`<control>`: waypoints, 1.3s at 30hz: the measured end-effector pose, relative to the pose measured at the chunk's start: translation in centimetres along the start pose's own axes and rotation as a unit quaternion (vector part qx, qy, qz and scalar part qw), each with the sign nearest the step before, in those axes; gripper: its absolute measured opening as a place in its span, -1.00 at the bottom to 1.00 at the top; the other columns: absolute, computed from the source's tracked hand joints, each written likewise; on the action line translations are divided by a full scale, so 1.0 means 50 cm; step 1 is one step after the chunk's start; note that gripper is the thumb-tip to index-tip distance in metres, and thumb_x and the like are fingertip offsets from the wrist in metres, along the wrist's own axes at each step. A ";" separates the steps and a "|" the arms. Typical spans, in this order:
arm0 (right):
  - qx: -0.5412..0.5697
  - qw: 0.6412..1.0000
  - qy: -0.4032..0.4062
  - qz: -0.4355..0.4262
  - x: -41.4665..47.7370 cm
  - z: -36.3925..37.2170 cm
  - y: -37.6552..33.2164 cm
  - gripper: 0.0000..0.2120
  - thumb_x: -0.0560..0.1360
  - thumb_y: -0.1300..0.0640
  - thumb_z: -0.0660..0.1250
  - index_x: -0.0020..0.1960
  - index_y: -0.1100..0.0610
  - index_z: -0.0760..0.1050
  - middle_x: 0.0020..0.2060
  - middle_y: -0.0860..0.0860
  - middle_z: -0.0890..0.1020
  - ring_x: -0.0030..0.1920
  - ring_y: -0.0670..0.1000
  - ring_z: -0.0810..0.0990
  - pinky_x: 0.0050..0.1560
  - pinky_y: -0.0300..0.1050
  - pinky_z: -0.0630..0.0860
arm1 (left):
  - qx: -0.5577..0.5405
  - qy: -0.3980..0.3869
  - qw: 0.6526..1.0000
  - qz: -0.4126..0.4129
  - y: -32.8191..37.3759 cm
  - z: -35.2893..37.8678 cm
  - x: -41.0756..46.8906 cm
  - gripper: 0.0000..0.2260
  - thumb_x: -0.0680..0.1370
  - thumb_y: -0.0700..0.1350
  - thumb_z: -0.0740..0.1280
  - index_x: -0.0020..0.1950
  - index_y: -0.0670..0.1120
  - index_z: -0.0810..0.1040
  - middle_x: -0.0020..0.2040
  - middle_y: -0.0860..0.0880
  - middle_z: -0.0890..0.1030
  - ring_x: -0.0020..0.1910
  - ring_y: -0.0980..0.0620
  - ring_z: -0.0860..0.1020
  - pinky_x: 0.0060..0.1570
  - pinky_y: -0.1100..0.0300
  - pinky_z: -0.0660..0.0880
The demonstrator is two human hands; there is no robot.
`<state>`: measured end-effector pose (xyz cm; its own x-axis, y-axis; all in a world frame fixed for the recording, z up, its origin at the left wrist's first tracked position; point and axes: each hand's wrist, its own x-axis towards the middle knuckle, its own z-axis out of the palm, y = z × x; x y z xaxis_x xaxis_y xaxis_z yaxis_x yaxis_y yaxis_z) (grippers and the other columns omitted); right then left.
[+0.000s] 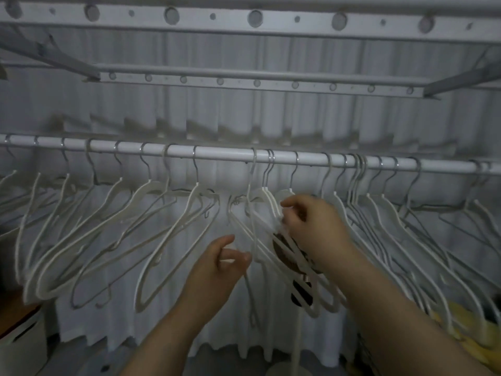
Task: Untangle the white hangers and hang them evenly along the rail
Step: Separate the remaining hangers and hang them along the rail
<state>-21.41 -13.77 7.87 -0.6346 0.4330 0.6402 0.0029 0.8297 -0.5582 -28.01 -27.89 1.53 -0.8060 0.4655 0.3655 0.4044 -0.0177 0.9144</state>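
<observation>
Tangle is the trouble here: just right of the frame's centre, several white hangers [260, 234] hang from the rail [225, 154] with their arms crossed through one another, while those toward the left of the frame hang apart at fairly even gaps. The right hand [311, 226] has its grip closed around the shoulders of two or three of the crossed hangers, close under their necks. The left hand [217, 267] is lower and left of it, fingers curled beside one long hanger arm; blur hides whether that grip has the arm or only touches it.

To do this step well, I would hold the bundle steady near the necks with the right hand and use the left to draw one arm out along its own length, not sideways against the others. Lifting a single hook off the rail likely frees it faster than tugging. Once it is loose, it belongs in the open gap left of centre. Hooks [357, 164] right of centre are packed tight and probably need the same treatment. A dark object [284, 251] behind the bundle could snag; I cannot tell what it is.
</observation>
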 end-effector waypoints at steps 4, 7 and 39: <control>0.048 0.994 -0.058 0.083 0.014 -0.017 0.057 -0.76 0.50 0.20 0.25 0.14 0.17 0.53 0.03 0.07 0.61 -0.03 -0.02 0.54 0.03 -0.20 0.44 | -0.042 -0.063 0.995 -0.068 -0.001 0.066 0.000 -0.38 0.41 -0.06 0.39 0.38 0.06 0.16 -0.17 0.12 0.59 -0.15 0.13 0.59 -0.27 0.35 0.48; 0.118 0.979 -0.093 0.138 0.017 -0.009 0.086 -0.74 0.50 0.18 0.27 0.18 0.18 0.48 -0.08 0.04 0.58 -0.16 -0.08 0.52 -0.12 -0.27 0.45 | -0.061 -0.092 0.991 -0.080 -0.004 0.099 -0.003 -0.34 0.42 -0.24 0.39 0.40 0.04 0.14 -0.43 0.10 0.63 -0.48 0.23 0.58 -0.50 0.43 0.47; 0.320 0.910 -0.100 0.246 0.036 0.134 0.081 -0.60 0.51 0.21 0.21 0.33 0.18 0.28 -0.51 0.03 0.46 -0.50 0.00 0.35 -0.61 -0.30 0.27 | 0.017 0.177 0.983 -0.049 -0.031 -0.041 0.011 -0.74 0.57 -0.24 0.14 0.21 -0.17 0.51 0.04 -0.38 0.57 0.06 -0.31 0.52 0.13 0.03 0.46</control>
<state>-27.71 -12.00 3.23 -0.8056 0.5712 0.1574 -0.0853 0.1512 -0.9848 -29.95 -29.44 0.67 -0.9392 0.1256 0.3197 0.3272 0.0443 0.9439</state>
